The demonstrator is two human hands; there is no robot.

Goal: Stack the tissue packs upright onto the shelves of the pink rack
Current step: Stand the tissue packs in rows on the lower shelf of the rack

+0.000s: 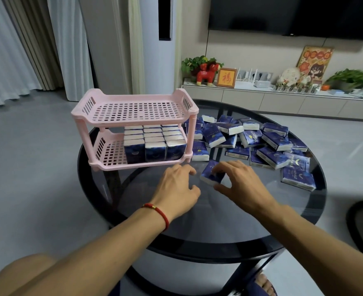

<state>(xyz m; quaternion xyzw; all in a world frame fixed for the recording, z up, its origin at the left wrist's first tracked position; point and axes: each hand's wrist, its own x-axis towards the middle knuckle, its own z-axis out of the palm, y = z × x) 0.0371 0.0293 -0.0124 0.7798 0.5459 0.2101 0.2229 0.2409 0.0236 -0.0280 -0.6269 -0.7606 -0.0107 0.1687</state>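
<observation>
The right hand (236,180) is pinching a dark blue tissue pack (212,174) off the glass table (197,227), fingers curled round it, while the left hand (177,186) is hovering loosely curled and empty beside it; next, probably, carrying it up-left of both hands into the pink rack (133,127), upright by the standing packs (155,144).

We see the right hand (238,182) pinching a dark blue tissue pack (211,175) above the round glass table (197,227), while the left hand (176,189) hovers just beside it, fingers loosely curled, a red bracelet (158,212) on its wrist. The pink rack (133,107) holds upright packs (155,144) on its lower shelf; loose packs (261,142) lie heaped to its right.
</observation>
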